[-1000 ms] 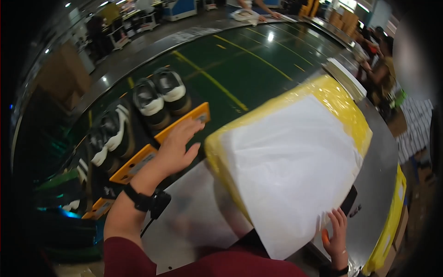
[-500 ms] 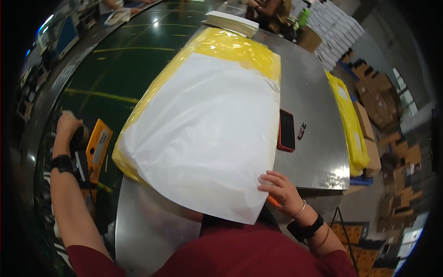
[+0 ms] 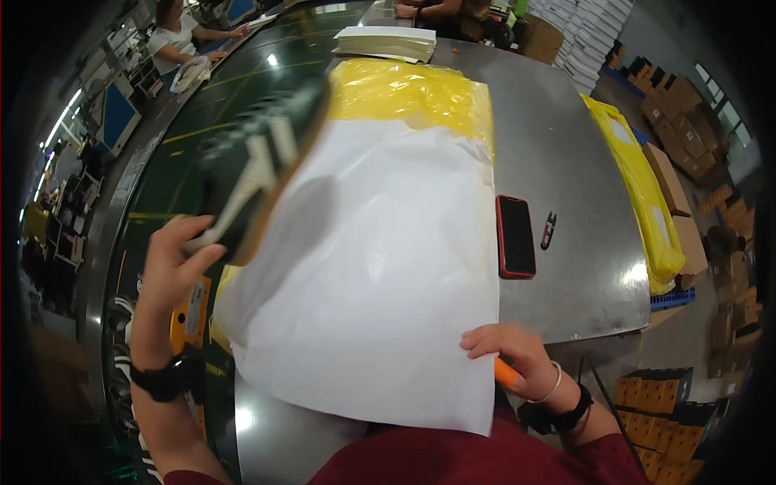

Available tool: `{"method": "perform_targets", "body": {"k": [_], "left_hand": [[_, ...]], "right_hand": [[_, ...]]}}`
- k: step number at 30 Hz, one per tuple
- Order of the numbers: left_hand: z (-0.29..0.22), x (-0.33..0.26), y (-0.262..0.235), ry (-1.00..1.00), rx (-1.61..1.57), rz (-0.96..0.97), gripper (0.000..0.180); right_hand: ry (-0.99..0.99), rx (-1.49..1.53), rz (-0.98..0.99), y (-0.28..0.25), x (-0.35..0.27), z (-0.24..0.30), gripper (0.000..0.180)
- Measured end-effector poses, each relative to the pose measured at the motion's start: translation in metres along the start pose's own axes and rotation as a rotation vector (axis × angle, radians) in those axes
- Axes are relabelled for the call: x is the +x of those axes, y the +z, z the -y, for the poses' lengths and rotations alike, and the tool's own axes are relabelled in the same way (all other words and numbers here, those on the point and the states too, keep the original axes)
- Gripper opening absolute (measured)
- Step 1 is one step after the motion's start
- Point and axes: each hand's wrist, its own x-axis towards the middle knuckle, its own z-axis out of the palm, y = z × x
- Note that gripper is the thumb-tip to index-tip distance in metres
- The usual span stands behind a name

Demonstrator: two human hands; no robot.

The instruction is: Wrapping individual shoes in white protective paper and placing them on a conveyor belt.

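Note:
My left hand [image 3: 182, 255] is closed on the heel end of a dark sneaker [image 3: 263, 166] with pale stripes and a tan sole. The shoe is tilted and blurred, above the left edge of a stack of white paper sheets [image 3: 380, 267]. The sheets lie on yellow plastic wrapping [image 3: 404, 85]. At the stack's near right corner, my right hand [image 3: 517, 356] pinches the paper edge, fingers on top. Something orange [image 3: 505, 372] shows where its thumb is, partly under the paper; whether it is a thumb cover I cannot tell.
On the metal table [image 3: 582, 283] lie a red-edged phone [image 3: 516, 237] and small thread snips [image 3: 549, 230]. A pale stack [image 3: 384, 44] stands beyond the wrapping. Left runs a green conveyor belt [image 3: 182, 166], with an orange box [image 3: 190, 315] beside my left arm. A co-worker [image 3: 178, 40] sits far left.
My left hand has come up from beside the conveyor with the sneaker, over the paper's left side. The right hand stays at the paper's corner. The view has shifted slightly.

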Motion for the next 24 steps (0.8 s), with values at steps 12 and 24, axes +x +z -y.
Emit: {"method": "perform_targets", "body": {"k": [12, 24], "left_hand": [[-0.029, 0.075, 0.104, 0.400, 0.396, 0.479, 0.029], [-0.055, 0.001, -0.014, -0.522, -0.231, 0.612, 0.096]], "right_hand": [[-0.172, 0.067, -0.015, -0.031, 0.061, 0.010, 0.013], [0.288, 0.195, -0.311, -0.054, 0.339, -0.086, 0.024]]}}
